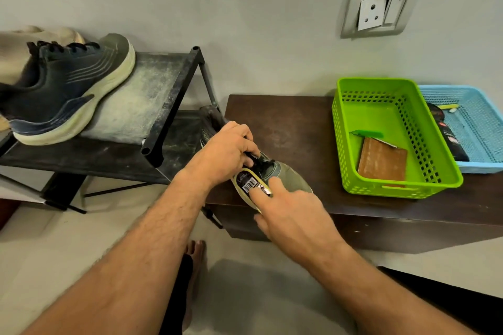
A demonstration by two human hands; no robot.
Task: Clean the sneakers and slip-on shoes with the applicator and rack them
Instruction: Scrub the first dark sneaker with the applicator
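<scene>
An olive-green slip-on shoe (290, 180) lies at the front left corner of the dark wooden table (294, 128). My left hand (227, 151) grips the shoe at its opening. A black applicator (251, 183) with a barcode label lies against the shoe's pale sole edge, and my right hand (292, 216) holds it there with a finger on top and the thumb below. A dark blue sneaker (62, 91) with a cream sole stands on the top shelf of the black rack (174, 100). Another dark shoe (210, 116) shows partly behind my left hand, on the lower shelf.
A green basket (343, 128) holding a brown pad stands on the table's right, with a blue basket (481, 122) of small items beside it. A wall socket (381, 9) is above. Beige shoes (19, 46) sit behind the sneaker. My bare foot (194, 255) is on the floor.
</scene>
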